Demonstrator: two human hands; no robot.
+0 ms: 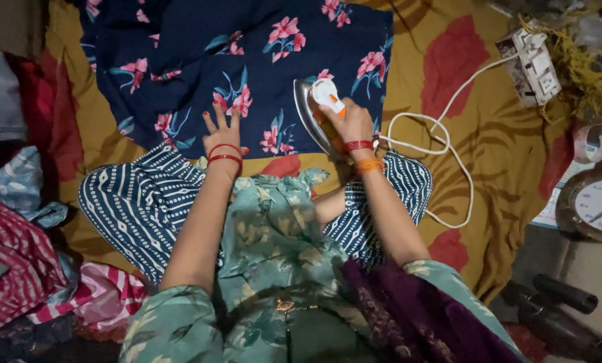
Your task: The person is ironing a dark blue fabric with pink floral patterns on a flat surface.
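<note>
Right hand [352,122] closed round handle of iron [318,111], tipped on edge over navy floral cloth [247,60]; left hand [222,131] open, fingers spread flat on cloth.

A navy blue cloth [247,60] is printed with pink flowers and teal leaves; the iron [318,111] is seen in white and orange with a silver plate; its cord [442,144] is white. The spread sheet [489,128] is coloured mustard yellow with large red patches; dark blue trousers [140,208] are patterned with white stripes and dots; red bangles are worn on the left hand [222,134]; red and orange bangles are worn by the right hand [351,124]; the tunic [274,235] is printed in teal with pale leaves.
</note>
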